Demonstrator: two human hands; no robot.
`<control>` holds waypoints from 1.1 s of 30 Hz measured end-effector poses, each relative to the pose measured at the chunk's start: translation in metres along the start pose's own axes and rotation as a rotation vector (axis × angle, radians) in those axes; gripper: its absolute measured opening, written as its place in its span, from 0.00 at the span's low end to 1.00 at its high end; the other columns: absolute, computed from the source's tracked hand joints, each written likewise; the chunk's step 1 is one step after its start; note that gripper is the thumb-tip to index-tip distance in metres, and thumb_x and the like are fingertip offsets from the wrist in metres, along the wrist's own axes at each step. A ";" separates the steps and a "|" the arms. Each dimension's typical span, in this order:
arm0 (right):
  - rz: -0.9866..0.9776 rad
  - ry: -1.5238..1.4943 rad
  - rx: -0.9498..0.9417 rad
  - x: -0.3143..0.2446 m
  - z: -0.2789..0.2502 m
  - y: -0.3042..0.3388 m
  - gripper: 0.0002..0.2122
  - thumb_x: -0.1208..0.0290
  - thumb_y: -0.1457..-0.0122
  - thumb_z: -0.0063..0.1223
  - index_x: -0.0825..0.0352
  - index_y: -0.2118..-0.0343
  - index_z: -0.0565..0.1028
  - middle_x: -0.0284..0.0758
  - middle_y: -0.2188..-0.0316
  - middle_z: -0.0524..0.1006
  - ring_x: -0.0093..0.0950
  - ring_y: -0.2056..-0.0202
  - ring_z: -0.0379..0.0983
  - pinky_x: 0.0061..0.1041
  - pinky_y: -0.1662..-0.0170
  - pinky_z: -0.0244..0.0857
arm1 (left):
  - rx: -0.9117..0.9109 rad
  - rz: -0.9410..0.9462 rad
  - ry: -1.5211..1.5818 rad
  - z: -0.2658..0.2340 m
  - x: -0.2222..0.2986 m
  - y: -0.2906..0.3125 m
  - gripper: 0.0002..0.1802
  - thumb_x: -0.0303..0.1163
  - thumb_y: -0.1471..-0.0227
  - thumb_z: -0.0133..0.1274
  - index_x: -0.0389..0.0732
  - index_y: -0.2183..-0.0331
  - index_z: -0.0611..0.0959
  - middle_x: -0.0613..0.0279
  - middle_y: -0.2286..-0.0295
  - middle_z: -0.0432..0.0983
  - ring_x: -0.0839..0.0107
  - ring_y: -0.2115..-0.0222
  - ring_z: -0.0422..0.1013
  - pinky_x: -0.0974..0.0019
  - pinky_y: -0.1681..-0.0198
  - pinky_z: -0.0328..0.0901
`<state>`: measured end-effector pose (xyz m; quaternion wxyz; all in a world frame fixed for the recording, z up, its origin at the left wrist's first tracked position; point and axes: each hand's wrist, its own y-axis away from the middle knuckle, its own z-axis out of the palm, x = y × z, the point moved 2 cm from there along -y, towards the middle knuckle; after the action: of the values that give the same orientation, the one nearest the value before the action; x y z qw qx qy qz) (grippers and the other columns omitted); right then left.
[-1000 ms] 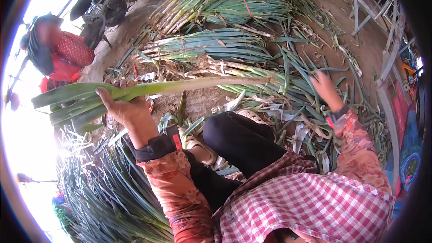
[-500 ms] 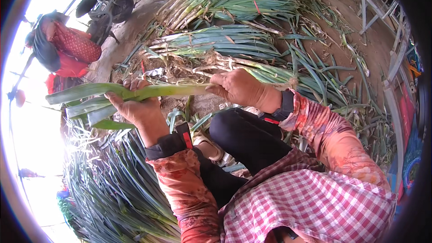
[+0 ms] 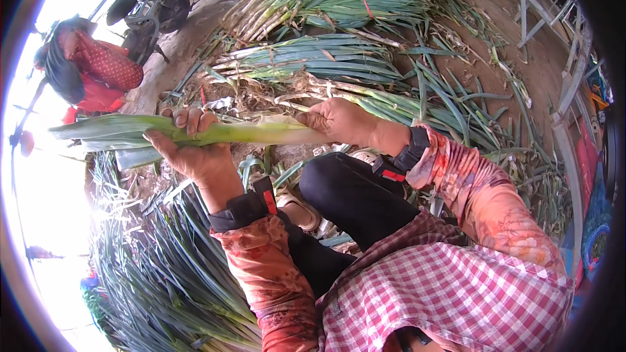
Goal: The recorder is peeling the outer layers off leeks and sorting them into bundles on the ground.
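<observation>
Two hands (image 3: 347,124), one held leek (image 3: 255,133)

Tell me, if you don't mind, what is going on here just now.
A person is holding up one large leek with both bare hands. The left hand grips it near the green leaves, and the right hand grasps its pale part. More leeks lie on the ground: a row and a larger heap beyond the hands, and another pile at the person's left.

Leek (image 3: 261,133) before knee (image 3: 326,179), bundles (image 3: 313,58) on ground (image 3: 492,10) beyond, leek heap (image 3: 169,274) left, railing (image 3: 565,146) right
</observation>
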<state>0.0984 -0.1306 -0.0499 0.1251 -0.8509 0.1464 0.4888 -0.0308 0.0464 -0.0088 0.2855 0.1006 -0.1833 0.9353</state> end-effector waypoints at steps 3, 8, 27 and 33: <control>0.245 -0.169 -0.183 0.002 -0.001 0.002 0.20 0.54 0.47 0.38 0.70 0.79 0.70 0.33 0.91 0.66 0.22 0.87 0.63 0.22 0.80 0.57 | -0.143 -0.083 0.055 0.006 -0.002 -0.001 0.18 0.45 0.58 0.50 0.41 0.73 0.69 0.68 0.84 0.60 0.80 0.85 0.55 0.77 0.82 0.54; 0.378 -0.423 -0.340 0.007 0.007 0.003 0.19 0.53 0.48 0.41 0.67 0.81 0.70 0.28 0.92 0.65 0.17 0.91 0.60 0.15 0.88 0.53 | -0.306 -0.169 0.142 0.017 -0.005 0.001 0.21 0.49 0.58 0.49 0.40 0.73 0.70 0.71 0.86 0.59 0.83 0.87 0.53 0.81 0.85 0.53; 0.485 -1.459 0.887 0.207 -0.093 0.097 0.14 0.57 0.48 0.39 0.64 0.77 0.60 0.28 0.91 0.55 0.20 0.92 0.51 0.18 0.90 0.47 | -0.316 -0.068 0.043 0.005 0.055 0.002 0.19 0.48 0.60 0.49 0.41 0.79 0.71 0.72 0.87 0.59 0.83 0.88 0.56 0.81 0.87 0.54; 1.088 0.204 1.018 0.239 -0.187 0.225 0.23 0.51 0.50 0.40 0.74 0.70 0.66 0.43 0.79 0.69 0.36 0.77 0.67 0.30 0.76 0.60 | -0.065 0.152 -0.027 -0.010 0.065 0.002 0.20 0.50 0.60 0.48 0.41 0.79 0.69 0.70 0.86 0.59 0.80 0.87 0.56 0.78 0.84 0.55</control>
<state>0.2786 -0.4359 -0.1815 0.2299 -0.5364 0.7650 0.2724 -0.0859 0.0813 0.0011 0.2142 0.0897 -0.2243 0.9464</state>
